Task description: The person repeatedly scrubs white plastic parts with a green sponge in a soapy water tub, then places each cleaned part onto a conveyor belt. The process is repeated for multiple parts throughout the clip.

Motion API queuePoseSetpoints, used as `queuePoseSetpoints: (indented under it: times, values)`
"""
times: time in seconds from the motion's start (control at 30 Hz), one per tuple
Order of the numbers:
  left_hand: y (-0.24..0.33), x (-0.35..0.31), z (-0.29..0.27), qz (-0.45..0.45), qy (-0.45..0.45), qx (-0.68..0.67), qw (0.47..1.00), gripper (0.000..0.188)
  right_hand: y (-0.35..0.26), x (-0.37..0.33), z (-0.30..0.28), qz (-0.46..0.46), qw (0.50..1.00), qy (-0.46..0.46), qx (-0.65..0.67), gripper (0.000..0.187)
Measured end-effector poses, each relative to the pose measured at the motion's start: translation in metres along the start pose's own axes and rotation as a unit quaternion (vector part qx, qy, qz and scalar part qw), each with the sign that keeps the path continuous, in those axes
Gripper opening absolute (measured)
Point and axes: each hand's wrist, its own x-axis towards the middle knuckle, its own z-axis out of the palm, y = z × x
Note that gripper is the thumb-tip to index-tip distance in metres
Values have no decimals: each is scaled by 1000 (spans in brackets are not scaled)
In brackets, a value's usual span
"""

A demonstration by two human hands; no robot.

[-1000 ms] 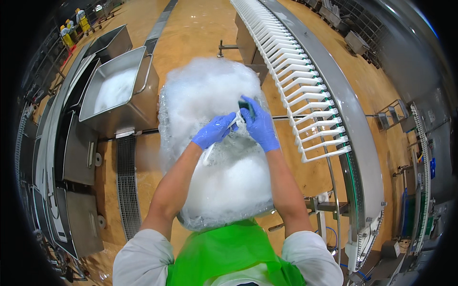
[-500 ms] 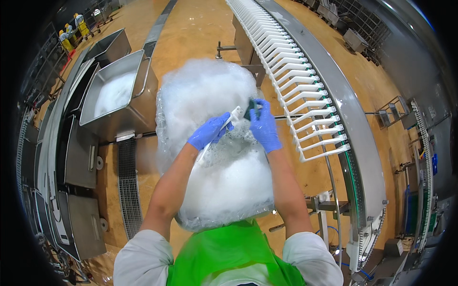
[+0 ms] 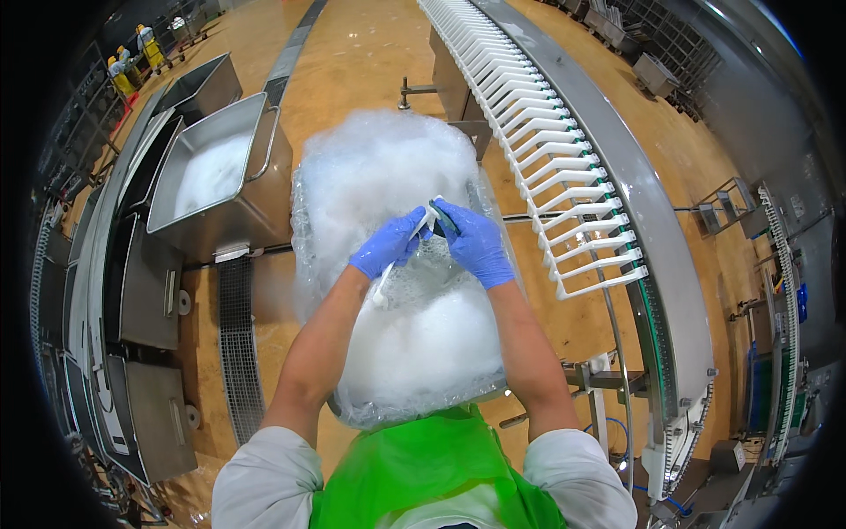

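Observation:
Blue gloves cover both hands, which work over a plastic-lined tub [image 3: 298,231] heaped with white foam [image 3: 423,348]. My left hand [image 3: 385,245] is closed around a slim white plastic bar [image 3: 385,280], its lower end slanting down toward the foam. Against the bar's upper end, my right hand [image 3: 480,247] presses a dark green scouring pad [image 3: 446,218]. The fingers partly hide both the pad and the bar's top.
To the right, a curved conveyor [image 3: 656,238] carries a row of white plastic arms [image 3: 582,207]. A steel bin [image 3: 225,214] with foam stands at left, near a floor grate [image 3: 236,344]. People in yellow aprons [image 3: 150,48] are far off at upper left.
My right hand has moved left and slightly down, bringing the scouring pad onto the bar's upper end. The left hand stays almost in place, still gripping the bar.

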Motion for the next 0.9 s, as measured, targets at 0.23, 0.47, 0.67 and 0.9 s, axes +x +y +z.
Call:
queuePoseSetpoints:
  times: [0.23,0.47,0.67,0.9]
  values:
    - [3,-2,0,7,-1,40,999,54,2,6,-10,13,997,-58,-42,28]
    - [4,-4,5,-3,-39,86,996,54,20,5,-1,35,995,-31,93,21]
    - [6,-12,5,-35,-52,50,997,52,10,17,-4,92,986,-131,45,22]
    - [-2,-6,-12,-22,-54,47,997,48,21,10,5,38,987,-120,96,26]
